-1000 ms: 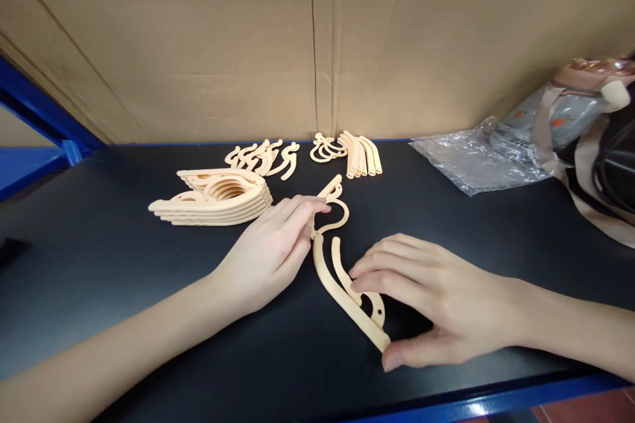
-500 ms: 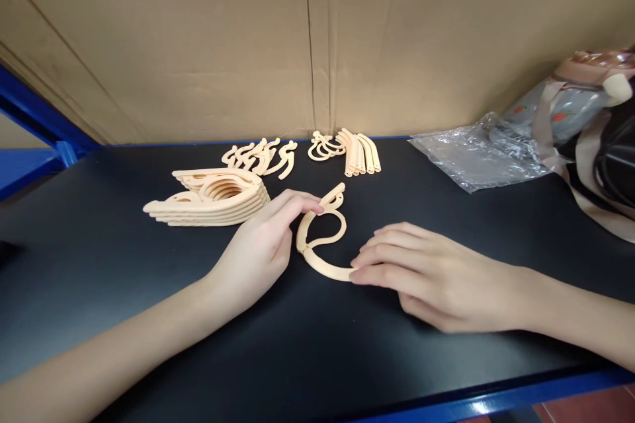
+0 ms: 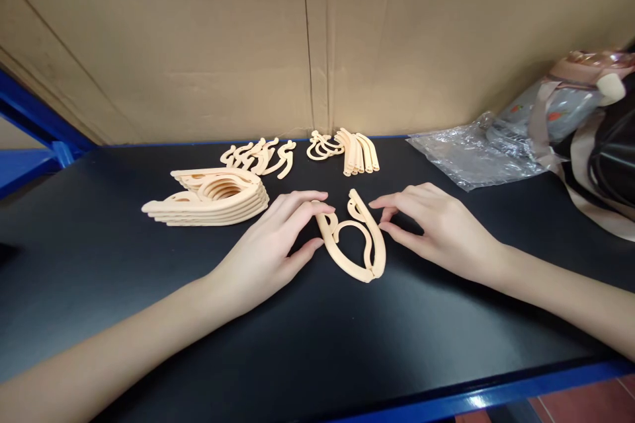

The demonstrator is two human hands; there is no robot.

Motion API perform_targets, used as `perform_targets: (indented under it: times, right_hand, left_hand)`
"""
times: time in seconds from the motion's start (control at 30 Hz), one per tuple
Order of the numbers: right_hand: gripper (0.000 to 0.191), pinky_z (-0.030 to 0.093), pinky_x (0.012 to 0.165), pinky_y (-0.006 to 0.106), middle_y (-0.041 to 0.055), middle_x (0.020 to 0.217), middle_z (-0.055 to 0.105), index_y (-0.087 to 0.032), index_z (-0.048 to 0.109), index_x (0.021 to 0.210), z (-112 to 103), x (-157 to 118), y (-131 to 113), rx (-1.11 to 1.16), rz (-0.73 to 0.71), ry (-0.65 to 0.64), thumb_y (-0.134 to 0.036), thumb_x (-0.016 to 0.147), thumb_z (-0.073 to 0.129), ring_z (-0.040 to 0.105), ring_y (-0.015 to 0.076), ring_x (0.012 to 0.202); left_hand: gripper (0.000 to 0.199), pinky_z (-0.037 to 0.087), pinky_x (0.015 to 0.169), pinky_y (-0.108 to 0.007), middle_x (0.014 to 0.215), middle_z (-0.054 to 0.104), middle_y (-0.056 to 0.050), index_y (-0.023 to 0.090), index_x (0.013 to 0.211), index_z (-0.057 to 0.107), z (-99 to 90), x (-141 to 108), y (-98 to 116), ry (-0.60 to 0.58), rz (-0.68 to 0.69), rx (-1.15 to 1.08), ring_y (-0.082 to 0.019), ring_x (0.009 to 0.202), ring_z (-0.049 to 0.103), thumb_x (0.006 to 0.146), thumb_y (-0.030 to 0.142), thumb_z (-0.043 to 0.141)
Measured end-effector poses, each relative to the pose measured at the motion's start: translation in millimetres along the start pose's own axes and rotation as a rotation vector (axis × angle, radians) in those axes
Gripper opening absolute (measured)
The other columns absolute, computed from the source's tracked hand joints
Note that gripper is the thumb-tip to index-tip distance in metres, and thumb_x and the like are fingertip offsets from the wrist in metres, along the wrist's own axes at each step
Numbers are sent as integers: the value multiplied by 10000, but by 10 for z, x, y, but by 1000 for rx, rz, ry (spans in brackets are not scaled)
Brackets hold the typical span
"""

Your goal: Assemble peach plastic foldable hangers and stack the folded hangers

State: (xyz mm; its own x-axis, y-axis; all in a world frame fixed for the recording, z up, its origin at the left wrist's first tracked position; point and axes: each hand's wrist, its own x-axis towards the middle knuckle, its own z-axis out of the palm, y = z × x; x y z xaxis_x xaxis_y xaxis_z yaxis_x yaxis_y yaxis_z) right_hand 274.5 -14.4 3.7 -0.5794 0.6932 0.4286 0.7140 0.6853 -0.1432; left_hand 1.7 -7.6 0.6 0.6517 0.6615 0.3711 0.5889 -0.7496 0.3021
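Observation:
A cream folding hanger (image 3: 378, 248) lies on the black tabletop (image 3: 297, 357), its two arms folded into a narrow V with the hook curled between them. My left hand (image 3: 270, 248) is at its left arm, fingertips touching it, fingers apart. On the other side, my right hand (image 3: 436, 228) has thumb and fingers apart beside the right arm, close to it and holding nothing. Left of my left hand sits a stack of folded cream hangers (image 3: 213, 201). Behind are several loose hook pieces (image 3: 260, 157) and a bunch of curved arm pieces (image 3: 358, 153).
Some ring-like hook pieces (image 3: 322, 147) lie by the arm pieces. A crumpled clear plastic bag (image 3: 461, 155), a strapped bottle (image 3: 560, 106) and a black bag (image 3: 618, 152) are at the right. Cardboard (image 3: 198, 46) stands behind; blue metal edges the table.
The hanger has turned and its arms now point away from me, folded closer together. My right hand has moved back and let go; my left hand's fingers have spread.

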Motion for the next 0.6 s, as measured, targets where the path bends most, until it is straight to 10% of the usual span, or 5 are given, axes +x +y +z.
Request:
perform_targets:
  times: [0.33, 0.6]
  right_hand:
    - [240, 425, 885, 381, 42, 968, 678, -187, 620, 1104, -69, 4, -133, 210, 4, -115, -332, 913, 609, 608, 193, 896]
    - [262, 529, 809, 294, 27, 1165, 615, -237, 599, 1161, -53, -5, -197, 833, 214, -192, -285, 905, 632, 625, 132, 891]
  left_hand:
    - [391, 443, 1049, -415, 1396, 487, -100, 211, 1276, 490, -4, -6, 5, -7, 49, -24, -240, 1268, 485, 923, 327, 613]
    - [724, 436, 1005, -432, 1358, 546, -127, 186, 1351, 427, -16, -13, 57, -109, 146, 3, -292, 1252, 499, 797, 561, 704]
